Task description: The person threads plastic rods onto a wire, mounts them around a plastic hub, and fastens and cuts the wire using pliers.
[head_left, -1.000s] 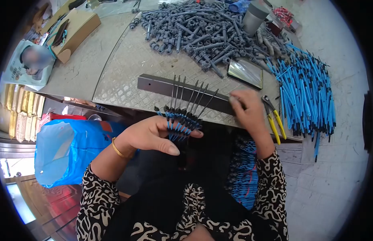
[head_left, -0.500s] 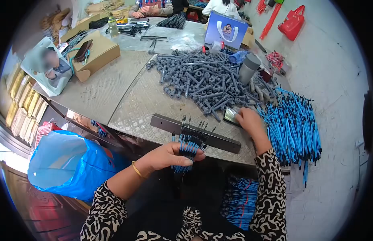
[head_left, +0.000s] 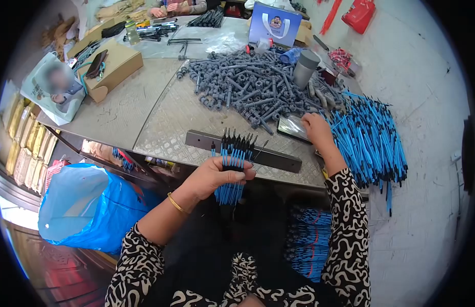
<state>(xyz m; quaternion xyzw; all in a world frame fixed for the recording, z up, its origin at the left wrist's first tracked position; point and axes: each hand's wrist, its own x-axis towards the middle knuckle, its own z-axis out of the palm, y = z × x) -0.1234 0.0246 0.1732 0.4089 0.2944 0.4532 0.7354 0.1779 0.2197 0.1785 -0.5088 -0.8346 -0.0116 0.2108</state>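
Observation:
My left hand is wrapped around a bundle of thin blue rods with black tips. The rods stand roughly upright, black ends on top, over the table's near edge. To the right, my right hand has curled fingers at the right end of a dark, shiny phone on the table. A long dark metal bar lies along the near edge, just beyond the bundle. A large heap of blue rods with black ends lies right of my right hand.
A big pile of grey plastic bolt-like parts covers the middle. Behind it stand a grey-lidded cup and a blue gift bag. At left are a cardboard box and a blue sack. A person's hands show at the far side.
The view has shifted, so the table appears higher. The phone now looks flatter and clearer beside my right hand. The bundle in my left hand has turned, showing more blue below the hand.

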